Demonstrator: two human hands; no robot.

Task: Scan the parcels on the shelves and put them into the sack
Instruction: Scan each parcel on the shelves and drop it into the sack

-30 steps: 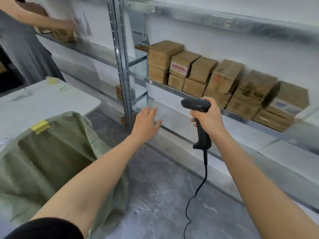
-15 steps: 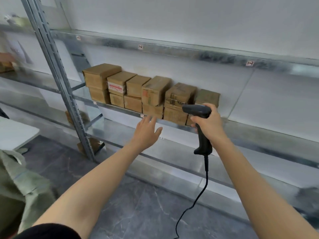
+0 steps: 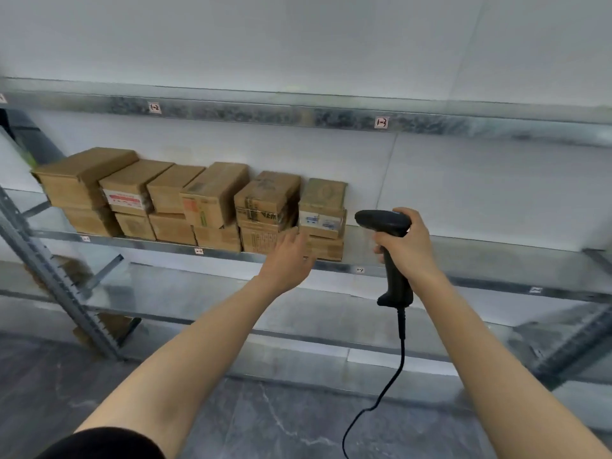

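Now — right hand [image 3: 408, 251] around scanner [image 3: 384, 220]

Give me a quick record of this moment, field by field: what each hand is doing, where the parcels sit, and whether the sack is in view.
left hand: open, stretched toward the right end of the parcels; contact unclear through blur
right hand: grips the corded scanner, its head pointing left
parcels: brown boxes, two layers, on the shelf
sack: not in view
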